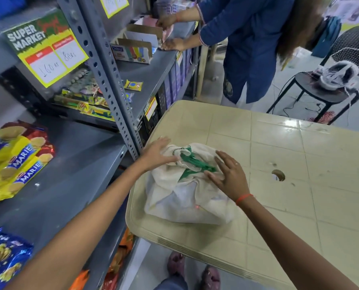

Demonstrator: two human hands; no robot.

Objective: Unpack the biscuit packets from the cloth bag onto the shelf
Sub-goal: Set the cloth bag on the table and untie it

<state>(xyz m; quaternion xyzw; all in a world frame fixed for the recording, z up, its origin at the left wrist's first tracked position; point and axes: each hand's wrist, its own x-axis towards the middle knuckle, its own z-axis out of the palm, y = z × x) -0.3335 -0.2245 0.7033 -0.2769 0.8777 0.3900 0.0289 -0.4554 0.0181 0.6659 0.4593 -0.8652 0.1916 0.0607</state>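
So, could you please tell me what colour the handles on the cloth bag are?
Green, against the off-white bag; the handles show best in the head view.

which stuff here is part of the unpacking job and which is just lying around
Job: cloth bag, left hand, right hand, grey shelf, Marie biscuit packets.

Lying about: price sign, black stool, cardboard display box, beige table.

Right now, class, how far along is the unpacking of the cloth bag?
Barely begun. Marie packets already sit on the shelf. Left hand and right hand rest open on the bunched cloth bag on the table. Opening and unloading remain.
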